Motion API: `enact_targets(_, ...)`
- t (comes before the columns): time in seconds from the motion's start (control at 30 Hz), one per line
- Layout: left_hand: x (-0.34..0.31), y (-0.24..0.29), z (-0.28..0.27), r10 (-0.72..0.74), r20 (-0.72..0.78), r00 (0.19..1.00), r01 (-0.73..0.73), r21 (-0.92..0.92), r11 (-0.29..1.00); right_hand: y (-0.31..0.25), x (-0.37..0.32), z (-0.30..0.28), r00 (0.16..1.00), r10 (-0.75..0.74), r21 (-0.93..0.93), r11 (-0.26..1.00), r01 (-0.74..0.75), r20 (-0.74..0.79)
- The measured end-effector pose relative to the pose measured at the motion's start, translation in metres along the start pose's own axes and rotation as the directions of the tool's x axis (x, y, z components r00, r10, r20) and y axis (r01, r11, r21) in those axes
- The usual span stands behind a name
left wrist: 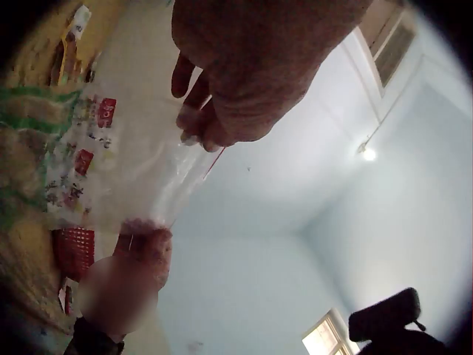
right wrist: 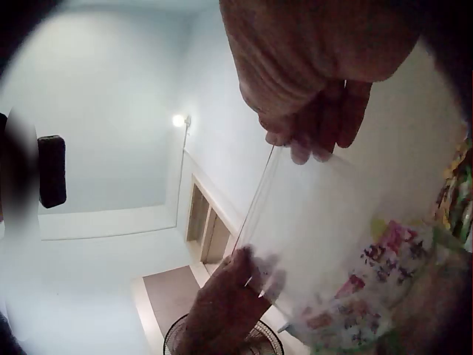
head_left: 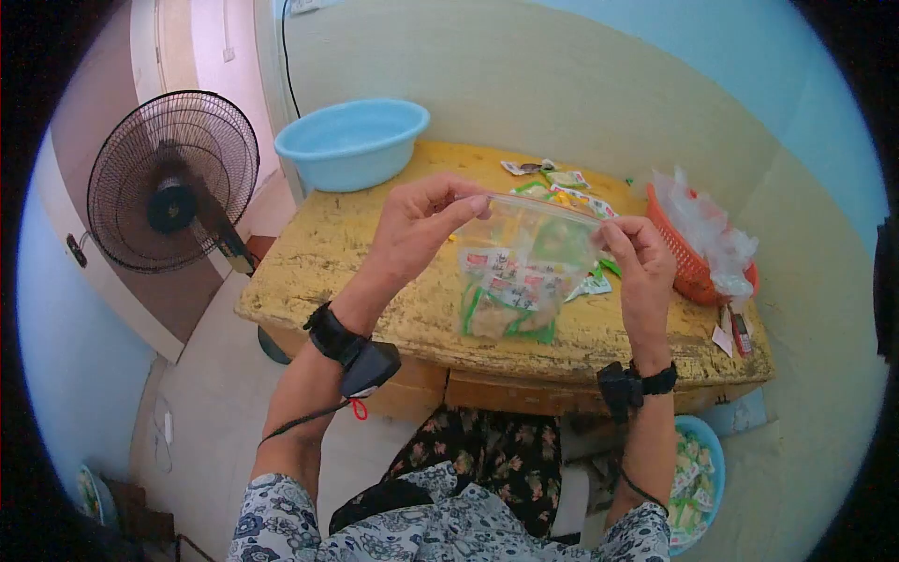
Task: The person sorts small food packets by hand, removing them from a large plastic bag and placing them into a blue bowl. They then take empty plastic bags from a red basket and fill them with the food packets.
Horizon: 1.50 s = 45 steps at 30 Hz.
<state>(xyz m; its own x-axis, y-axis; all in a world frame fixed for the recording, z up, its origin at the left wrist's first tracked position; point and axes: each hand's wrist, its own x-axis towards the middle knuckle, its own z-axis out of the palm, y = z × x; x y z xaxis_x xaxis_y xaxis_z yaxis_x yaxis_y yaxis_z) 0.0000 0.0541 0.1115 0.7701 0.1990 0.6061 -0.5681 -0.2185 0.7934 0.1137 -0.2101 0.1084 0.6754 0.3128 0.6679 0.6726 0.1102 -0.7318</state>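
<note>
A clear zip bag [head_left: 513, 225] hangs upright over the front of the yellow table, its top edge stretched between both hands. The left hand [head_left: 423, 223] pinches one top corner between thumb and fingers. At the opposite corner, the right hand [head_left: 642, 264] grips the edge in the same way. Small white and green printed packets [head_left: 510, 292] sit in the lower part of the bag. From the left wrist, the bag's clear upper film [left wrist: 148, 159] shows, with a red line along its top edge. The right wrist view has the packets [right wrist: 369, 288] blurred.
Loose packets [head_left: 567, 180] lie on the yellow table [head_left: 318, 253] behind the bag. A blue basin [head_left: 351, 150] stands back left, an orange basket [head_left: 688, 267] with plastic bags at right. More packets fill a blue tub [head_left: 719, 468] below right. A fan [head_left: 173, 183] stands left.
</note>
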Motion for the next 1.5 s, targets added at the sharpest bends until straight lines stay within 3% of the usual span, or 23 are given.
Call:
enact_targets(0.27, 0.001, 0.003, -0.005, 0.017, 0.038, 0.999, -0.017, 0.012, 1.0, -0.006, 0.004, -0.001, 1.0, -0.012, -0.04, 0.999, 0.012, 0.002)
enact_targets(0.37, 0.0, 0.003, -0.006, 0.019, 0.019, 1.0, -0.02, 0.056, 0.998, -0.014, 0.004, -0.004, 0.997, 0.012, -0.039, 0.999, -0.009, 0.077)
enact_targets(0.47, 0.0, 0.003, -0.006, 0.005, 0.045, 0.999, -0.006, 0.04, 0.999, -0.022, 0.011, -0.006, 0.982, -0.003, -0.246, 0.968, 0.05, 0.188)
enact_targets(0.57, -0.001, 0.006, -0.008, -0.004, 0.073, 0.997, 0.001, 0.045, 0.999, -0.025, 0.015, -0.005, 0.98, -0.002, -0.17, 0.985, 0.037, 0.199)
enact_targets(0.6, -0.002, 0.01, -0.008, 0.058, 0.064, 0.996, -0.068, 0.17, 0.983, -0.026, 0.014, -0.004, 0.981, -0.007, -0.156, 0.987, 0.038, 0.195)
enact_targets(0.67, -0.001, 0.025, -0.006, 0.18, 0.075, 0.981, -0.195, 0.406, 0.893, -0.029, 0.012, -0.001, 0.983, -0.015, -0.132, 0.99, 0.04, 0.185)
enact_targets(0.77, 0.011, 0.051, 0.004, 0.476, 0.265, 0.839, -0.53, 0.596, 0.603, -0.034, 0.012, 0.004, 0.981, -0.042, -0.169, 0.983, 0.075, 0.189)
enact_targets(0.87, 0.019, 0.069, 0.033, 0.549, 0.429, 0.717, -0.663, 0.663, 0.348, -0.041, 0.012, 0.011, 0.98, -0.077, -0.179, 0.978, 0.111, 0.186)
enact_targets(0.97, 0.03, 0.06, 0.048, 0.43, 0.532, 0.729, -0.669, 0.688, 0.283, -0.043, 0.012, 0.014, 0.969, -0.15, -0.185, 0.965, 0.187, 0.196)
enact_targets(1.27, 0.027, 0.051, 0.01, 0.323, 0.504, 0.801, -0.598, 0.658, 0.458, -0.046, 0.001, -0.007, 0.981, -0.121, -0.312, 0.936, 0.163, 0.15)
enact_targets(1.37, 0.021, 0.055, -0.013, 0.22, 0.414, 0.883, -0.457, 0.659, 0.597, -0.038, 0.001, -0.007, 0.983, -0.133, -0.264, 0.951, 0.163, 0.128)
enact_targets(1.47, 0.011, 0.05, -0.025, -0.008, 0.282, 0.959, -0.167, 0.588, 0.791, -0.032, -0.002, -0.009, 0.994, -0.042, -0.237, 0.969, 0.066, 0.105)
enact_targets(1.5, 0.008, 0.046, -0.027, -0.021, 0.275, 0.961, -0.132, 0.527, 0.839, -0.029, -0.005, -0.008, 0.991, -0.045, -0.236, 0.969, 0.074, 0.127)
